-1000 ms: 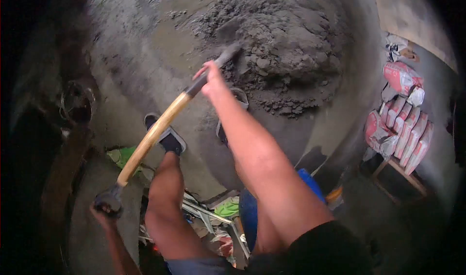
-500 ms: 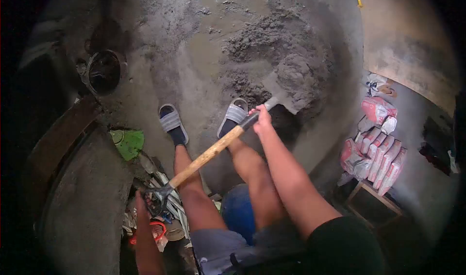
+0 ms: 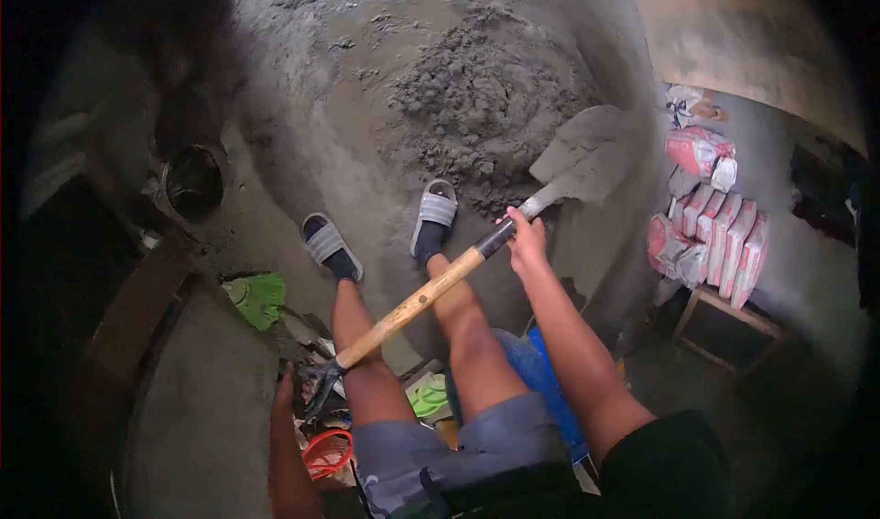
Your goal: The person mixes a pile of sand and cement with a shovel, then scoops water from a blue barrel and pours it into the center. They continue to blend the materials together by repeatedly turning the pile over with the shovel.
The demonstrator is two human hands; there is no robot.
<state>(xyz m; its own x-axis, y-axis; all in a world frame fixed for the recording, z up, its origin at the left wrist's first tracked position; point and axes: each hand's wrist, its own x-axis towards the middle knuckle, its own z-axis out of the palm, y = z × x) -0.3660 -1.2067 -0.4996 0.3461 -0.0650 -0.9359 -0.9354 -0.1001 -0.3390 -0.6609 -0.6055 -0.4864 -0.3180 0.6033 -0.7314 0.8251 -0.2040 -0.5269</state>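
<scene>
A shovel (image 3: 429, 292) with a wooden shaft slants across my legs, its grey blade (image 3: 582, 157) at the upper right. My right hand (image 3: 526, 242) is closed around the black lower part of the shaft, just behind the blade. At the shovel's dark handle end, my left hand (image 3: 290, 389) is closed on the grip, its fingers mostly hidden in shadow. The blade is above the floor beside a heap of wet grey cement mix (image 3: 486, 98); a smooth grey film covers it and no large lump shows on it.
Stacked red-and-white bags (image 3: 724, 235) stand at right near a wooden frame (image 3: 729, 327). A board (image 3: 752, 43) is at upper right. Left are a dark bucket (image 3: 192, 185) and a green broom head (image 3: 257, 299). A blue container (image 3: 541, 372) is behind my legs.
The shovel blade has come out of the heap, moving right and upward in view, and its lump of mix is gone. Both hands keep their hold; the view has shifted slightly.
</scene>
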